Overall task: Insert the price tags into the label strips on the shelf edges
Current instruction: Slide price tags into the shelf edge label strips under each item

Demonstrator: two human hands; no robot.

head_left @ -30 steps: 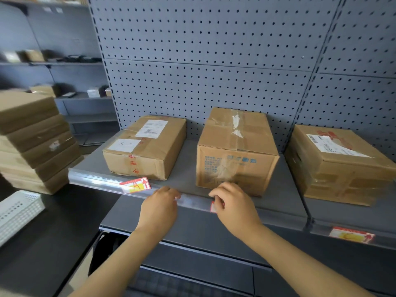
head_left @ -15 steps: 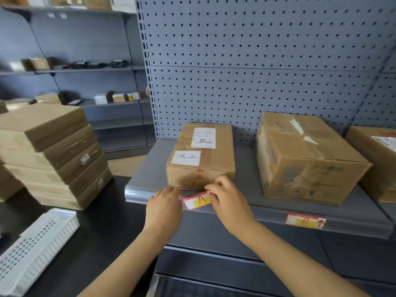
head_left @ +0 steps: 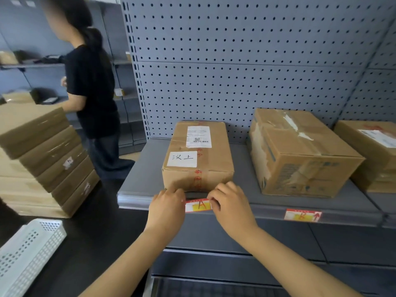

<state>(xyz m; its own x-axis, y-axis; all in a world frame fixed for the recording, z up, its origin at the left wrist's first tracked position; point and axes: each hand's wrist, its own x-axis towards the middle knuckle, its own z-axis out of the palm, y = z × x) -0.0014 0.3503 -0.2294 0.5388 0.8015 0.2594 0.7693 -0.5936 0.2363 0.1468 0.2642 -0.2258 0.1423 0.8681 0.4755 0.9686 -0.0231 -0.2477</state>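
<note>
Both hands are on the red-and-yellow paper price tag (head_left: 198,205), which sits in the clear plastic label strip (head_left: 132,200) along the grey shelf edge; left hand (head_left: 166,207) curls over its left end, right hand (head_left: 230,205) pinches its right end; best, I'd say, to press it flat and level, bottom edge seated first; the taped brown cardboard box (head_left: 198,156) stands just behind the knuckles, crowding them; a second red-and-yellow tag (head_left: 302,215) is already seated further right; a white perforated plastic basket (head_left: 27,251) lies well apart, lower left.

Handwritten "汶上" on the white sticker (head_left: 182,159) atop the left cardboard box (head_left: 198,155); a red "A" on the price tag (head_left: 198,205).
</note>
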